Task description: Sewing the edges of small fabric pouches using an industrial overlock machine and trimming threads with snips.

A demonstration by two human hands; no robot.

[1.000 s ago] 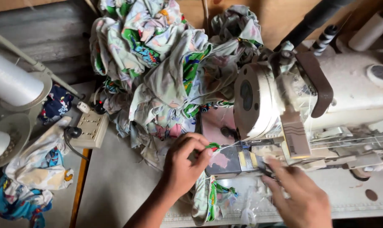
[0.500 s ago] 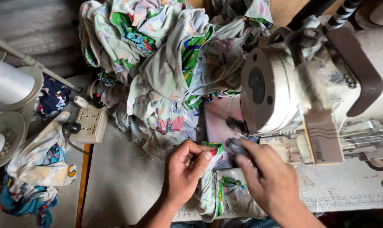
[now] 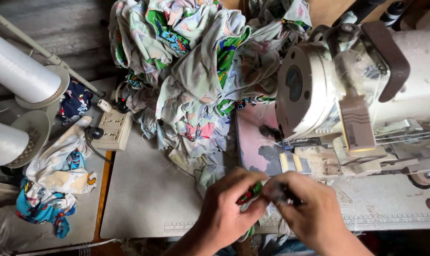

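Left hand, right hand: both pinch one small printed cloth piece on table, beside sewing machine; cloth heap behind.

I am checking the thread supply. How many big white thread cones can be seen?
2: one white cone at the upper left, another white cone below it at the left edge. More may be hidden outside the view.
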